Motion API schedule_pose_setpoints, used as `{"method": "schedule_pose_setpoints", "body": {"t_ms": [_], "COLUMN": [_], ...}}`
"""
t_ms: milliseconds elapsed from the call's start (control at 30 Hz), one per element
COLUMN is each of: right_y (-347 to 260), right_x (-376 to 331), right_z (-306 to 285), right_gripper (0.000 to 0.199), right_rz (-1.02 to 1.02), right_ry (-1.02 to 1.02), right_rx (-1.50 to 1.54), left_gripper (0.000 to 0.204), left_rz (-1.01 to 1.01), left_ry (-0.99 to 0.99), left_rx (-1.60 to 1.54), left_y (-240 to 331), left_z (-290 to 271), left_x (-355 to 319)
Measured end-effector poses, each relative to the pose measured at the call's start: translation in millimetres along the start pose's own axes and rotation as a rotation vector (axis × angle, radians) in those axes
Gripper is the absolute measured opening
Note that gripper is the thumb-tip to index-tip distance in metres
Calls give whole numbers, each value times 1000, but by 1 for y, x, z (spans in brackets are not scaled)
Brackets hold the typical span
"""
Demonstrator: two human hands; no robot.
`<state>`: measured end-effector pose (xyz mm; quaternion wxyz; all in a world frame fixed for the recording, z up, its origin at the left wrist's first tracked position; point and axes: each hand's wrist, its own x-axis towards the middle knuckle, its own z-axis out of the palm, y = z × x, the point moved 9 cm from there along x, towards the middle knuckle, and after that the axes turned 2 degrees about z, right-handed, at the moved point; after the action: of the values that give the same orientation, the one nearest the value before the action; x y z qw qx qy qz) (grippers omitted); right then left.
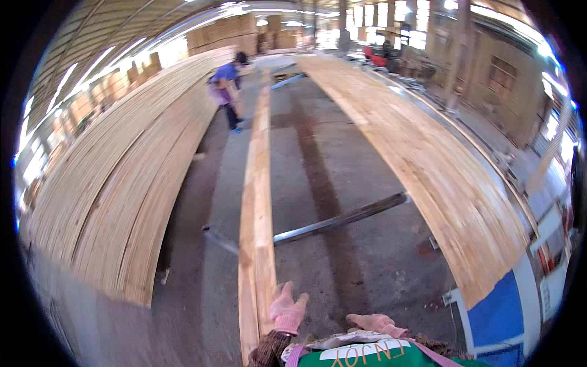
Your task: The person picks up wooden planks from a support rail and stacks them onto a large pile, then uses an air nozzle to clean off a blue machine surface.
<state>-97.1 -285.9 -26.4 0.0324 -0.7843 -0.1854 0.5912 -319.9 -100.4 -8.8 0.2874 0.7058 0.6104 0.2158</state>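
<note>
Daylight and strip lamps brighten a big workshop hall, its concrete floor point(379, 269) running between a tall stack of long boards point(128, 196) on the left and a broad layer of planks point(422, 171) on the right. Between these, a narrow pair of pale wooden boards point(257, 208) stretches away from the person, crossing over a metal bar point(342, 219). Beside the near end of this pair is the left hand point(288, 311), in a pink glove, its fingers spread well apart and pointing forward, with nothing seen between them — whether they touch the wood's right edge is unclear. Near the green apron point(373, 356) is the right hand point(376, 322), also pink-gloved, one finger stretched toward the left; how far the others open, or whether they hold anything, cannot be told. Farther off — left of the narrow pair — a co-worker point(226, 88) in purple leans forward.
</note>
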Motion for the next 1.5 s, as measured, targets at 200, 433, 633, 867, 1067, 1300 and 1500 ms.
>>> {"method": "schedule_pose_setpoints", "body": {"t_ms": [200,433,633,867,1067,1300,1500], "right_y": [-72,-123,-180,-211,-269,-349,-378], "right_x": [58,83,92,83,14,1,-82], "right_z": [20,-32,-88,-224,-478,-697,-678], "right_gripper": [60,69,64,73,74,74,72], "right_rz": [-453,-439,-814,-854,-1162,-1167,-1144], "right_ry": [-104,-149,-21,316,951,941,963], "right_rx": [-718,-598,-781,-377,289,572,800], "left_gripper": [69,69,60,68,69,65,68], "left_rz": [40,61,319,129,234,264,130], "left_ry": [25,-101,61,-84,-122,-77,-126], "left_rx": [25,-33,246,294,406,365,319], "left_y": [-41,38,97,109,140,109,113], "left_z": [10,19,33,104,153,150,144], "left_x": [32,79,129,193,242,245,234]}}
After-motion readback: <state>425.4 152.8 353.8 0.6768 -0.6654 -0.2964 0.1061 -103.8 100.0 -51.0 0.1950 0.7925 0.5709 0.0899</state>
